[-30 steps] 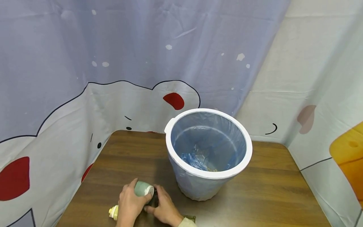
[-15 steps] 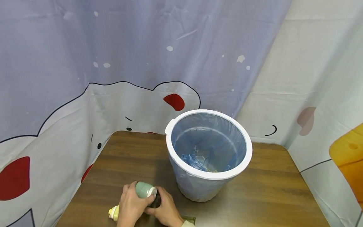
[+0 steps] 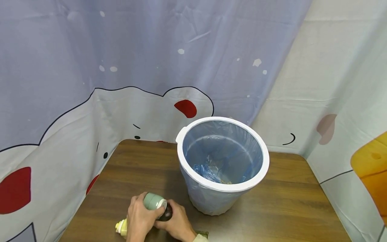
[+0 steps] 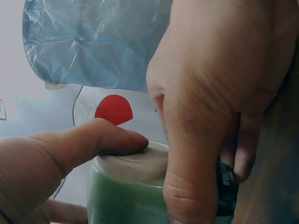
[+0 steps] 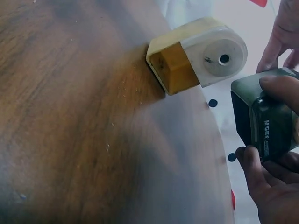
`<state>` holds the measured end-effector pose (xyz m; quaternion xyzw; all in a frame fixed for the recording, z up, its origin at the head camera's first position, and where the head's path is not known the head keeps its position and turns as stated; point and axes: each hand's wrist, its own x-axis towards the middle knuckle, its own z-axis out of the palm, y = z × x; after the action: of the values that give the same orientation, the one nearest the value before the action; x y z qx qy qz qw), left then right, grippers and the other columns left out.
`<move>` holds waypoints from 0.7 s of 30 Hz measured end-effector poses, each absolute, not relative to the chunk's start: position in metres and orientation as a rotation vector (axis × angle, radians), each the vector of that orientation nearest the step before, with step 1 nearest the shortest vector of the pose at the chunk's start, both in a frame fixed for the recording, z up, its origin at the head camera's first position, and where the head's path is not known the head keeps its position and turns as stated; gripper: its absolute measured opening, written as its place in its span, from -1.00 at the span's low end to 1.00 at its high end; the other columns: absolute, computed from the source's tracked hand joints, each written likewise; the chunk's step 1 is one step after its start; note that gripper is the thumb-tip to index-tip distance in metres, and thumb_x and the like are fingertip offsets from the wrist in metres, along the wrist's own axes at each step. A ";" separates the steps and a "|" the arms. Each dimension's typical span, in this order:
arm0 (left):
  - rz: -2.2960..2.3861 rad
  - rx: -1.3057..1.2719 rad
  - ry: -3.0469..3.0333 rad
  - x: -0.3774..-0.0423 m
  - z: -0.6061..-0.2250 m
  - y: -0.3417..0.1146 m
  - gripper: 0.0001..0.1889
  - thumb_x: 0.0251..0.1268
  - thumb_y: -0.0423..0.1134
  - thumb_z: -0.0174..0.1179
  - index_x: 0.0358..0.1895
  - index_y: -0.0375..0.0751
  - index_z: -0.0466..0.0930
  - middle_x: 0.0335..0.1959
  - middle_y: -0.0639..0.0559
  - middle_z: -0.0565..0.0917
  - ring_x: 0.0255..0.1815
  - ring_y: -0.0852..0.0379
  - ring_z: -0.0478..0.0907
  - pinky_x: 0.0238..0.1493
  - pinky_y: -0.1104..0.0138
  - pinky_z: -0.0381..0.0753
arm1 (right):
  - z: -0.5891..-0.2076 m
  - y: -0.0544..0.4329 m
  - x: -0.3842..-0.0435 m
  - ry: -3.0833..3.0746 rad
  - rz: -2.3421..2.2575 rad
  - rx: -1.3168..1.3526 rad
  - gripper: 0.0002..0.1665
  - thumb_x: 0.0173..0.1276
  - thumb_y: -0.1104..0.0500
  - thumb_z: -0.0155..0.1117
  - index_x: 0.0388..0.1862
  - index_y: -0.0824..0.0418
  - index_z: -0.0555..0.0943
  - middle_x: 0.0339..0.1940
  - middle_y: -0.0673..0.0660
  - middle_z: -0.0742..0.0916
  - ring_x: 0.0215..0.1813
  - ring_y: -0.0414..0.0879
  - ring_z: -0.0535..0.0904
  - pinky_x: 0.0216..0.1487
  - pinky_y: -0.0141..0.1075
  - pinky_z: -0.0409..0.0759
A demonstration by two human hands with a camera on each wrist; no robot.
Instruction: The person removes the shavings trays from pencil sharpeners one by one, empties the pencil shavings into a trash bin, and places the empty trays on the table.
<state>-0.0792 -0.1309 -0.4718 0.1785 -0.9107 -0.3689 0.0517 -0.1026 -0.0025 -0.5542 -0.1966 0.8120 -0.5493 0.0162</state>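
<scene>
Left hand [image 3: 138, 216] grips a green sharpener [image 3: 152, 201] over the counter [image 3: 145, 164], near a lined bin [image 3: 223, 187]; right hand [image 3: 178, 222] pinches its dark compartment [image 5: 273, 133] (the join is partly hidden). Seemingly early: nothing looks detached, a yellow sharpener [image 5: 194, 53] stands untouched.

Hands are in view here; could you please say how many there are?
2: the left hand holds the green object; the right hand grips its dark part. No others show.
</scene>
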 end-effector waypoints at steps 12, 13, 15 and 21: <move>-1.153 0.545 -2.751 -0.082 -0.475 -0.129 -0.21 -0.28 -0.01 0.40 0.13 -0.36 0.42 0.00 -0.32 0.43 -0.21 -0.15 0.49 -0.32 0.10 0.50 | -0.552 0.002 -0.108 2.519 -1.663 -0.597 -0.46 -0.18 -0.13 0.51 -0.30 0.01 0.42 -0.37 -0.14 0.61 -0.35 -0.35 0.51 -0.31 -0.46 0.49; -1.155 0.544 -2.750 -0.082 -0.475 -0.129 -0.21 -0.28 -0.02 0.40 0.13 -0.36 0.42 0.00 -0.32 0.44 -0.21 -0.15 0.49 -0.33 0.10 0.50 | -0.552 0.002 -0.108 2.515 -1.657 -0.592 -0.46 -0.18 -0.13 0.51 -0.31 0.01 0.42 -0.38 -0.14 0.61 -0.35 -0.35 0.51 -0.31 -0.46 0.49; -1.155 0.537 -2.748 -0.082 -0.476 -0.129 -0.21 -0.29 -0.03 0.40 0.13 -0.36 0.42 0.00 -0.32 0.44 -0.22 -0.14 0.49 -0.34 0.12 0.49 | -0.552 0.002 -0.109 2.519 -1.641 -0.586 -0.44 -0.20 -0.12 0.52 -0.32 0.01 0.40 -0.39 -0.15 0.60 -0.36 -0.35 0.50 -0.32 -0.46 0.48; -1.156 0.502 -2.728 -0.082 -0.477 -0.131 -0.23 -0.31 -0.07 0.39 0.12 -0.35 0.44 -0.01 -0.30 0.45 -0.23 -0.12 0.49 -0.35 0.16 0.49 | -0.550 0.001 -0.109 2.526 -1.629 -0.579 -0.42 -0.24 -0.10 0.54 -0.35 0.03 0.37 -0.46 -0.14 0.57 -0.43 -0.34 0.47 -0.40 -0.48 0.46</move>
<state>-0.0821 -0.1307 -0.4767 0.1666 -0.9057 -0.3839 0.0683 -0.1092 0.0009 -0.5499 -0.1890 0.8245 -0.5318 0.0400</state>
